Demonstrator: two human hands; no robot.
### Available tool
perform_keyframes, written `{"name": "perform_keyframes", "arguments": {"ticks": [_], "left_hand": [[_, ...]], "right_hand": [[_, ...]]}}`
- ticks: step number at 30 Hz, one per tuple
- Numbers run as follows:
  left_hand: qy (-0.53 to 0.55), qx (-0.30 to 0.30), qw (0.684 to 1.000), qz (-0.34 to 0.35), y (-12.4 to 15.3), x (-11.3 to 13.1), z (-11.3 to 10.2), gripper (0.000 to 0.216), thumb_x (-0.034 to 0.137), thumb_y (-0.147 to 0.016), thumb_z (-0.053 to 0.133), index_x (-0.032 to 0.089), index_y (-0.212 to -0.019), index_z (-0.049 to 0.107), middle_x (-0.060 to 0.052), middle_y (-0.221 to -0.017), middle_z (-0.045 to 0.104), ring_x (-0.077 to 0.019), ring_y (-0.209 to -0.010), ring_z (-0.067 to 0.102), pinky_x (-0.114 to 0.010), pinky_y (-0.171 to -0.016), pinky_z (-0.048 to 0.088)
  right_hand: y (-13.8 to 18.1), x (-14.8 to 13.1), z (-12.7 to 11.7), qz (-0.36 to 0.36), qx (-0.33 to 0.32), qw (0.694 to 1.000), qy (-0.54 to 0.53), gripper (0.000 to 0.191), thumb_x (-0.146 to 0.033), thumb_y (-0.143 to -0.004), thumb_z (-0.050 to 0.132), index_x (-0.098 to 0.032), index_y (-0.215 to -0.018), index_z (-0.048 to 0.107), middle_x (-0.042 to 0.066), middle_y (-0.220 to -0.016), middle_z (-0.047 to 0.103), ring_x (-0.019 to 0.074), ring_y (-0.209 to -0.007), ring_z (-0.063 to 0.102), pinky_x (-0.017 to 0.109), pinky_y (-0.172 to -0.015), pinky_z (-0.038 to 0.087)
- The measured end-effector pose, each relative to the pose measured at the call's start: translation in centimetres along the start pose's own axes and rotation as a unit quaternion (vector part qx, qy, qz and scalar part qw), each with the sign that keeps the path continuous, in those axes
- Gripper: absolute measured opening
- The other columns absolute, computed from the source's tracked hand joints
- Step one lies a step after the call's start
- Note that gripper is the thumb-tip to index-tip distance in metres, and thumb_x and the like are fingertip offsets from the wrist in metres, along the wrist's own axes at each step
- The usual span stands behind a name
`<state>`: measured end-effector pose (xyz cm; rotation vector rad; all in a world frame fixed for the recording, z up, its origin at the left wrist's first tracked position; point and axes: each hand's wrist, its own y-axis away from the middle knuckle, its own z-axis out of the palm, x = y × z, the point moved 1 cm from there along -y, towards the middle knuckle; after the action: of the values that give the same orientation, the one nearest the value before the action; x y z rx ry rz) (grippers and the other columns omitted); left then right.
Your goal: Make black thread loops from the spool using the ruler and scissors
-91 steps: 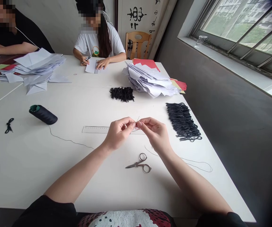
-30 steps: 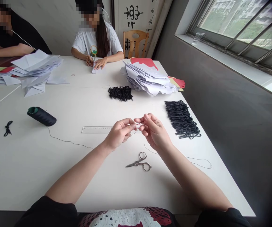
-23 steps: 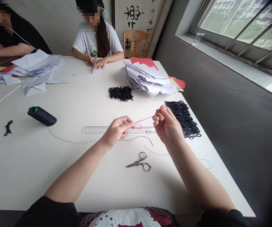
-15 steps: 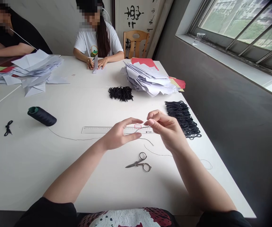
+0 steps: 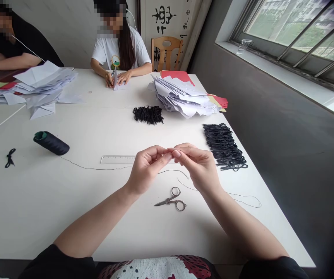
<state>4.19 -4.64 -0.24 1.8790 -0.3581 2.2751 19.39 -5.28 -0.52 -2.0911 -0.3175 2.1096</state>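
My left hand (image 5: 146, 166) and my right hand (image 5: 197, 164) meet fingertip to fingertip above a clear ruler (image 5: 116, 159) on the white table (image 5: 39, 201). Both pinch a thin black thread (image 5: 97, 168) that trails left along the table to a dark spool (image 5: 51, 142) lying on its side. More thread (image 5: 242, 197) loops on the table to the right of my right arm. Small scissors (image 5: 171, 200) lie just below my hands. A row of black cord loops (image 5: 223, 146) lies right of my right hand.
A smaller heap of black cords (image 5: 148, 114) and a stack of white papers (image 5: 184, 99) lie further back. Another paper pile (image 5: 41, 87) sits at the far left. A knotted black cord (image 5: 9, 157) lies at the left. Two other people sit at the far side.
My hands drew apart with the thread stretched between them, the left opened briefly, and now both have come back together, pinching at the fingertips. The red clip-like piece on the ruler is now hidden.
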Motion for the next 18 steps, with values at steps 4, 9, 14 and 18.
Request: {"name": "perform_keyframes", "arguments": {"ticks": [4,9,14,18], "left_hand": [[-0.028,0.013,0.999,0.045,0.0,0.4,-0.3,0.02,0.033,-0.083,0.067,0.018,-0.07,0.064,0.007,-0.048,0.029,-0.0067,-0.045,0.023,-0.025,-0.045,0.023],[-0.058,0.007,0.995,0.081,0.4,0.8,-0.6,0.018,0.03,-0.084,0.067,0.018,-0.07,0.065,0.008,-0.05,0.024,-0.0078,-0.048,0.024,-0.025,-0.049,0.028],[-0.086,0.002,0.993,0.086,0.6,0.9,-0.6,0.016,0.028,-0.084,0.066,0.018,-0.072,0.066,0.008,-0.05,0.023,-0.0077,-0.048,0.023,-0.024,-0.047,0.029],[-0.106,0.005,0.99,0.089,0.5,0.9,-0.7,0.015,0.027,-0.083,0.067,0.018,-0.072,0.067,0.008,-0.05,0.022,-0.0073,-0.047,0.022,-0.023,-0.045,0.026]], "right_hand": [[-0.3,-0.6,-0.6,-0.026,-0.045,0.998,-0.04,0.02,-0.034,-0.094,0.057,-0.024,-0.098,0.074,0.003,-0.086,0.072,0.0112,-0.065,0.063,0.028,-0.06,0.052],[-0.5,-1.2,-1.5,-0.081,-0.084,0.993,-0.019,0.01,-0.02,-0.092,0.061,-0.02,-0.097,0.07,0.002,-0.084,0.073,0.0126,-0.071,0.07,0.026,-0.065,0.059],[-0.1,-1.1,-1.8,-0.095,-0.11,0.989,0.007,0.01,-0.015,-0.09,0.062,-0.018,-0.097,0.069,0.002,-0.084,0.072,0.015,-0.078,0.072,0.029,-0.072,0.064],[-0.1,-0.9,-1.7,-0.103,-0.117,0.988,0.008,0.013,-0.012,-0.091,0.059,-0.019,-0.098,0.068,0.001,-0.084,0.072,0.0141,-0.078,0.073,0.027,-0.072,0.064]]}}
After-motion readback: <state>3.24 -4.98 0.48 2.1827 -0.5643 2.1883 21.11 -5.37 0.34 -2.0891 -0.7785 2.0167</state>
